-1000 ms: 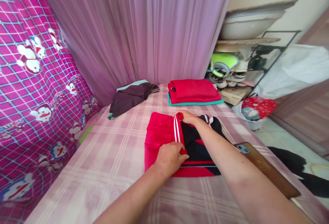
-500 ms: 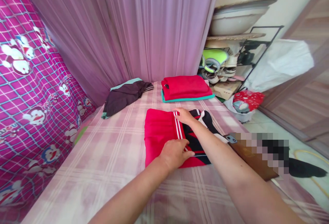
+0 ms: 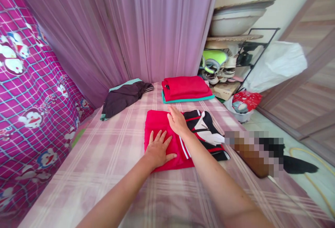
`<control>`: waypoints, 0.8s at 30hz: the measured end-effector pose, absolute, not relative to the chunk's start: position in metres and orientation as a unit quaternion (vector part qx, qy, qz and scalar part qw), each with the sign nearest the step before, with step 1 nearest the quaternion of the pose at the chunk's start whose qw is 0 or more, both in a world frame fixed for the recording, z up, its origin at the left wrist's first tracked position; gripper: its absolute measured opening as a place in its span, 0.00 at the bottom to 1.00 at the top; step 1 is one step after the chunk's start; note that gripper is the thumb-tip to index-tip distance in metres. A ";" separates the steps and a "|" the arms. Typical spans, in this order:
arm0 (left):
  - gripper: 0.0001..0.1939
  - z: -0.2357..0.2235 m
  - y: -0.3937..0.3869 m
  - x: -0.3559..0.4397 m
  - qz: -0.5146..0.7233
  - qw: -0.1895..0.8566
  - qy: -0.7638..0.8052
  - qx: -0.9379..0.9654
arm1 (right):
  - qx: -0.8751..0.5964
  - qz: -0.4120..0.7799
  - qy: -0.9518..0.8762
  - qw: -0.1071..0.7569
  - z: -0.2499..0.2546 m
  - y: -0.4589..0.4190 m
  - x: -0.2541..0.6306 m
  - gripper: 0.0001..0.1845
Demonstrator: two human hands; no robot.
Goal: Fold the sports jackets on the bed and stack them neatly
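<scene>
A folded red garment (image 3: 154,123) with white stripes and a black-and-white section (image 3: 206,135) lies on the bed (image 3: 110,161). On its red part rests my left hand (image 3: 159,147), flat with the fingers spread. Farther up, near the garment's back edge, my right hand (image 3: 178,120) lies on the cloth with its fingers stretched out, holding nothing. My right forearm covers part of the striped edge.
Behind the garment sits a folded red and teal stack (image 3: 187,88). A dark garment (image 3: 123,99) with teal trim lies at the back left. To the right are a phone (image 3: 251,160) with a cable, partly blurred out, and a shoe rack (image 3: 252,64).
Both hands have let go of the striped edge and moved left onto the red cloth. My left hand has spread flat. More of the black-and-white section shows.
</scene>
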State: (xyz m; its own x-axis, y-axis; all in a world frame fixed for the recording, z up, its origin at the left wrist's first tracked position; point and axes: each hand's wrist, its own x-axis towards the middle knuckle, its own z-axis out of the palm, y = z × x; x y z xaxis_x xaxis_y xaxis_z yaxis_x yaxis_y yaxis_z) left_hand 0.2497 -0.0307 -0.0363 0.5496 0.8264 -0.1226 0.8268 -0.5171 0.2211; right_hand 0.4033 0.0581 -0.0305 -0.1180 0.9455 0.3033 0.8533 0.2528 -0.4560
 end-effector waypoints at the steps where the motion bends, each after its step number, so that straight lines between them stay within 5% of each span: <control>1: 0.42 -0.034 -0.030 0.249 0.002 0.143 0.471 0.870 | -0.623 0.088 -0.739 0.240 -0.036 0.054 0.400 0.28; 5: 0.28 -0.019 -0.019 0.234 0.095 0.231 0.469 0.847 | -0.665 0.093 -0.728 0.139 -0.051 0.044 0.395 0.27; 11: 0.19 -0.002 0.042 0.194 0.251 0.210 0.553 0.766 | -0.650 0.055 -0.733 0.190 -0.038 0.045 0.427 0.25; 15: 0.22 0.001 0.091 0.185 0.257 0.284 0.644 0.662 | -0.771 -0.020 -0.601 0.207 -0.024 0.051 0.490 0.28; 20: 0.27 -0.007 0.123 0.195 0.232 0.388 0.657 0.603 | -0.862 0.120 -0.476 0.128 -0.019 0.068 0.548 0.42; 24: 0.22 -0.010 0.125 0.196 0.238 0.423 0.638 0.598 | -0.834 0.134 -0.527 0.092 -0.020 0.086 0.548 0.27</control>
State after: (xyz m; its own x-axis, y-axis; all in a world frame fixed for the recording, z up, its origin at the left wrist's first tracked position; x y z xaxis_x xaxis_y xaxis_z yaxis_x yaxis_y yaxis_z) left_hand 0.1959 0.1254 -0.0104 0.0728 0.9643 -0.2547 0.5615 0.1715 0.8095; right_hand 0.5479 0.0861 -0.0203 0.4087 0.9039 -0.1264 0.8550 -0.4276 -0.2936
